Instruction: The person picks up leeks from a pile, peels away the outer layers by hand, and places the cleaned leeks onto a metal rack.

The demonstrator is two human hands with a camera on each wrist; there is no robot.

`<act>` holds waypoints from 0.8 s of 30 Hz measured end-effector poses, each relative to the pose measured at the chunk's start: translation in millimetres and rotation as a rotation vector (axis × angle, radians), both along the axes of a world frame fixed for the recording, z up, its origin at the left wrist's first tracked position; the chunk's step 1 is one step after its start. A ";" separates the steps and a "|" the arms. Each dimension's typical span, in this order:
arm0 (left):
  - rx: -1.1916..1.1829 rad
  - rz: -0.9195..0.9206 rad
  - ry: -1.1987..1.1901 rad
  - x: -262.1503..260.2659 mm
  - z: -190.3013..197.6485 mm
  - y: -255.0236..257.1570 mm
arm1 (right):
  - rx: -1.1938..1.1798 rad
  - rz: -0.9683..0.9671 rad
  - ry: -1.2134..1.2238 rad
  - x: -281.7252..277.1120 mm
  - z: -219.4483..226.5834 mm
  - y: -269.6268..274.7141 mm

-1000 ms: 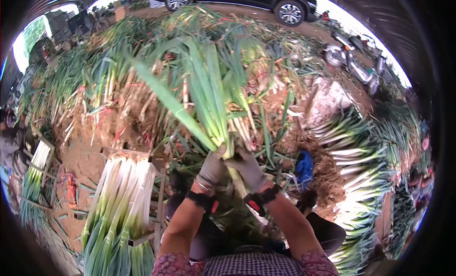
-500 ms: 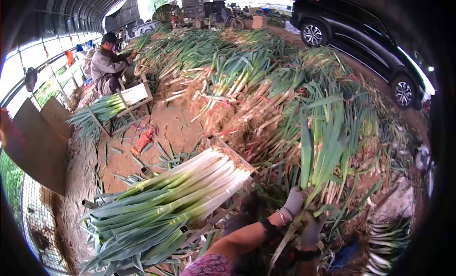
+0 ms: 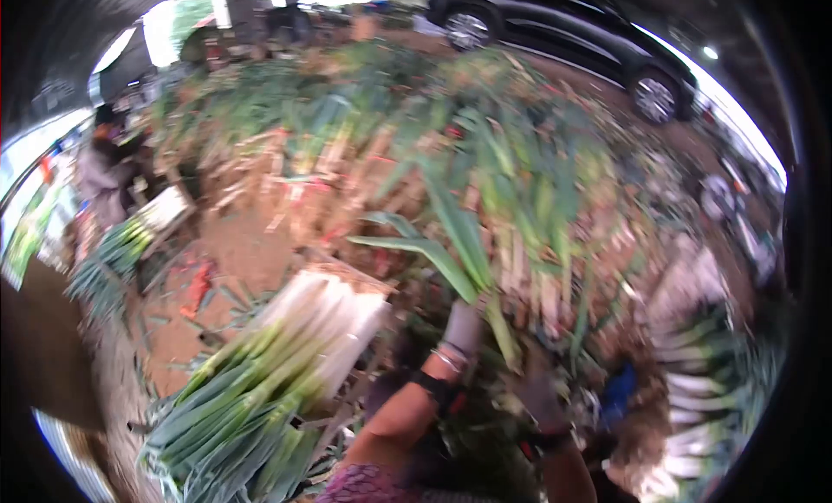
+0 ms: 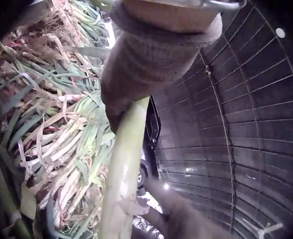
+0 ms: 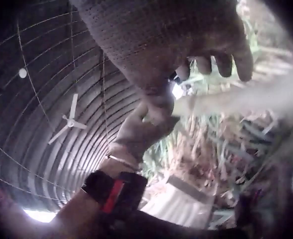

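A single leek (image 3: 500, 327) leans up and to the left in the head view, its green leaves fanning over the pile. My gloved left hand (image 3: 464, 328) grips its stalk; in the left wrist view the pale stalk (image 4: 122, 174) slants down out of that hand. My gloved right hand (image 3: 539, 390), blurred, is low beside the stalk's bottom end. In the right wrist view this hand (image 5: 171, 50) has its fingers spread apart over the pale stalk (image 5: 221, 103), not wrapped round it. A thin flap of skin (image 4: 135, 206) peels away from the stalk.
White-stemmed leeks (image 3: 316, 330) lie in a metal rack (image 3: 364, 276) at my left. Uncleaned leeks (image 3: 537, 182) are heaped ahead, and a row of leeks (image 3: 693, 390) lies at right. A seated person (image 3: 106, 174) works beside another rack at far left. A black car (image 3: 555, 44) stands behind.
My head has turned left and then partly back right. The left hand still grips the leek; the right hand has come off the stalk, down toward its bottom end.
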State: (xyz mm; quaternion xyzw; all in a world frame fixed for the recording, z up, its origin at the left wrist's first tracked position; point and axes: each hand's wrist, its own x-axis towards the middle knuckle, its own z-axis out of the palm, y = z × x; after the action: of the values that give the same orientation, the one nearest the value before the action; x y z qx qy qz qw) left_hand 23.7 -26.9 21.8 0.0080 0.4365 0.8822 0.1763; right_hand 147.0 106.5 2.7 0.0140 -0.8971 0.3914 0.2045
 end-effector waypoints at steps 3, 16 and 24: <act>0.120 -0.186 0.088 -8.0 -23.7 4.1 | -0.216 -0.123 -0.027 -32.2 -11.0 3.1; 0.149 -0.260 0.044 -10.8 -25.2 29.5 | 0.076 -0.201 0.150 -25.2 8.9 10.0; -0.047 0.033 0.115 -17.8 -29.4 36.8 | -0.983 -0.076 -0.114 11.4 12.0 33.0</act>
State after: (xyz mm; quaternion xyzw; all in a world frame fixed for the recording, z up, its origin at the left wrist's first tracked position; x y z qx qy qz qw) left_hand 5.9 9.9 -7.6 0.0471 0.4664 0.8727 0.1365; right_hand 158.4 139.5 14.7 -0.1383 -0.6159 0.7606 0.1516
